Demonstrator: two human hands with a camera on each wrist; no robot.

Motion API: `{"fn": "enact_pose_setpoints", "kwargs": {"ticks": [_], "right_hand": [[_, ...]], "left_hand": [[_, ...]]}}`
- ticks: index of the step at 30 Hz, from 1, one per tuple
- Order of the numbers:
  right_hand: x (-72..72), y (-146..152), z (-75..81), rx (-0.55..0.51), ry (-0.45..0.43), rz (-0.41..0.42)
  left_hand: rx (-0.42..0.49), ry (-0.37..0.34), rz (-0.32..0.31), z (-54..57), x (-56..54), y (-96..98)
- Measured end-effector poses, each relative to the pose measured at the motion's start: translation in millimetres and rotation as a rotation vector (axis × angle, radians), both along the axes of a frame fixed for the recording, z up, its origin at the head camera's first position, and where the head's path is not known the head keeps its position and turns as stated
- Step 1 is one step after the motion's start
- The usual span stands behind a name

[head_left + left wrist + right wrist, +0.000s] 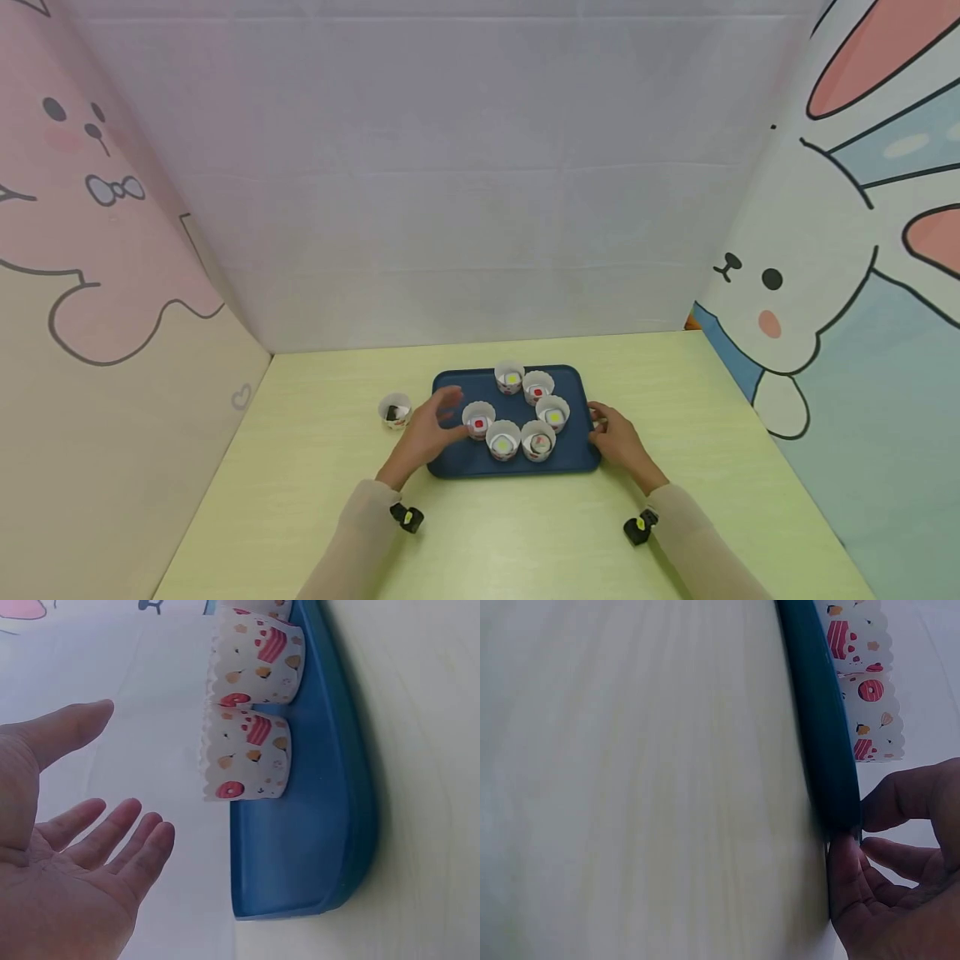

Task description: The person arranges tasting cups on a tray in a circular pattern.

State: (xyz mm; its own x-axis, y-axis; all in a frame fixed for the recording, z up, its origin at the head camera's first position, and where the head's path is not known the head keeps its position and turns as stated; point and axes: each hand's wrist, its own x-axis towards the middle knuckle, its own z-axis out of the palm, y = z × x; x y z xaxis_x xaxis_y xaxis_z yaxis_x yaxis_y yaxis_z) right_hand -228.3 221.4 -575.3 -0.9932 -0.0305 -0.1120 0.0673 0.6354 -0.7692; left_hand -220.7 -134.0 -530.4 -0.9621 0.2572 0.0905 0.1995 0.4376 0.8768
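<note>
A blue tray (pixel 461 463) lies on the table, bearing several white paper baking cups (pixel 503 440) with a printed cake pattern. Small pieces with red, yellow or pale green marks sit in them. My left hand (pixel 424 428) hovers over the tray's left side, thumb and fingers spread, near the leftmost cup (pixel 478 420); the left wrist view shows nothing in its palm. At the tray's right edge my right hand (pixel 619 438) grips the rim, thumb at the side and fingertips at the underside, as the right wrist view shows.
Off the tray to the left stands another paper cup (pixel 395 411) holding a black-and-white piece. The pale yellow table (pixel 330 500) meets a white cloth wall (pixel 465 208) behind. Panels with cartoon animals (pixel 795 283) flank it on both sides.
</note>
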Motion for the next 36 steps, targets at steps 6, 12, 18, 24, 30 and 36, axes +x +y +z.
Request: {"fn": "enact_pose_setpoints", "kwargs": {"ticks": [6, 12, 18, 24, 30, 36], "right_hand": [[0.8, -1, 0.0, 0.002, 0.003, -0.004], [0.4, -1, -0.8, -0.009, 0.003, -0.003], [1.0, -1, -0.3, 0.001, 0.008, -0.003], [-0.1, -1, -0.3, 0.003, 0.010, -0.009], [-0.6, 0, -2.2, 0.009, 0.006, -0.011], [-2.2, 1, -4.4, 0.014, 0.006, -0.008]], "left_hand": [[0.016, 0.010, 0.015, 11.8, 4.8, -1.8], [0.020, 0.024, 0.019, 26.0, 9.0, -3.7], [0.012, 0.034, 0.042, 38.3, 10.0, -12.2], [0.032, 0.012, 0.098, 47.3, 7.6, -23.8], [0.038, 0.024, 0.122, 50.1, 7.9, -34.4], [0.040, 0.064, 0.146, 52.7, 7.8, -44.1]]}}
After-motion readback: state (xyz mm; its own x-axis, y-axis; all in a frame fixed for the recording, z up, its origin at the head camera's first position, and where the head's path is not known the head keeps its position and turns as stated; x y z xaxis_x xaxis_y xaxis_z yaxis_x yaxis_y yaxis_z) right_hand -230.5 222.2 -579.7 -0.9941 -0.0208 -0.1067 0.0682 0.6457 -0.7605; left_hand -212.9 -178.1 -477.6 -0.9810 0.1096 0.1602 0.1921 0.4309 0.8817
